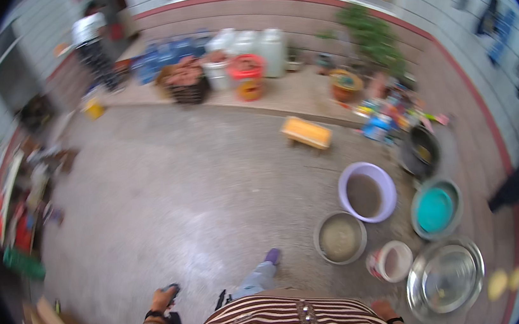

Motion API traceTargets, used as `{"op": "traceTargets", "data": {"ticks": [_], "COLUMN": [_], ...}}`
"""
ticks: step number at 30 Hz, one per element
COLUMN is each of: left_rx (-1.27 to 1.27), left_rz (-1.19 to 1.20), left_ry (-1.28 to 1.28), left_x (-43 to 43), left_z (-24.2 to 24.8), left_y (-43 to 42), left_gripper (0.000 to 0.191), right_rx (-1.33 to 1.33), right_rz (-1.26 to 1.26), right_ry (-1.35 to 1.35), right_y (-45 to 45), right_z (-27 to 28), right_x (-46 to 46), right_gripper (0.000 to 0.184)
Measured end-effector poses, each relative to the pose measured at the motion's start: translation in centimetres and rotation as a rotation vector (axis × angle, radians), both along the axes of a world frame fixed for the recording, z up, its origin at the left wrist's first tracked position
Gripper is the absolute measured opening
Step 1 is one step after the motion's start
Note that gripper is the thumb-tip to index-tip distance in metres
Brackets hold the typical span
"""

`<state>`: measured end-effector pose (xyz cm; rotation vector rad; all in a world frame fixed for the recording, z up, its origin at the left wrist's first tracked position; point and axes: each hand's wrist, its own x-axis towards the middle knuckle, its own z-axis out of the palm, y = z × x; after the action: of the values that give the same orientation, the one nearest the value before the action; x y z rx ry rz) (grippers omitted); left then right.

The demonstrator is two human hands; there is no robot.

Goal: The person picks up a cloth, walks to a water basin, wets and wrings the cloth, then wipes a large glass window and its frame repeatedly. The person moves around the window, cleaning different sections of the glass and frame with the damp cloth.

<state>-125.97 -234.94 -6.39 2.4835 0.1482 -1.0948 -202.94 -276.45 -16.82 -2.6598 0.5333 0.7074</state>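
Observation:
My left hand (163,298), with a dark band on its wrist, is closed around a small dark object (174,290) that I cannot identify. My right hand (384,310) hangs low beside the striped top, partly hidden by it and blurred; whether it holds anything does not show. Nearest to it are a white plastic bucket (398,261) and a large shiny metal basin (446,280). Beyond them stand a grey basin of cloudy water (341,238), a lilac basin of murky water (389,185) and a grey basin holding a teal bowl (456,197).
A yellow stool (306,131) stands ahead, near a raised ledge with buckets, a filled crate (189,91), water jugs and plants. Another person (92,42) stands at the far left. Cardboard boxes (51,315) and a green container (24,263) are at my left.

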Motion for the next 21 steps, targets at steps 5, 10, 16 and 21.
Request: {"op": "traceTargets", "data": {"ticks": [5, 10, 16, 21], "left_rx": [-0.107, -0.725, -1.162, -1.357], "left_rz": [0.541, 0.855, 0.655, 0.426], "left_ry": [-0.16, 0.042, 0.248, 0.415], "left_x": [-3.9, -4.2, -0.8, 4.5], "left_z": [3.6, 5.0, 6.2, 10.7], "left_y": [6.7, 9.5, 5.1, 0.4], "left_gripper": [0.06, 0.043, 0.03, 0.03], "right_rx": [0.566, 0.184, 0.257, 0.21], "right_rz": [-1.436, -0.756, -0.055, 0.762], "right_ry": [-0.59, -0.263, -0.424, -0.767], "right_y": [-13.7, -15.3, -2.7, 12.3], "right_z": [5.5, 13.9, 21.6, 27.8], "right_x": [15.9, 28.4, 53.1, 73.8], "right_gripper": [0.018, 0.038, 0.077, 0.088]}}
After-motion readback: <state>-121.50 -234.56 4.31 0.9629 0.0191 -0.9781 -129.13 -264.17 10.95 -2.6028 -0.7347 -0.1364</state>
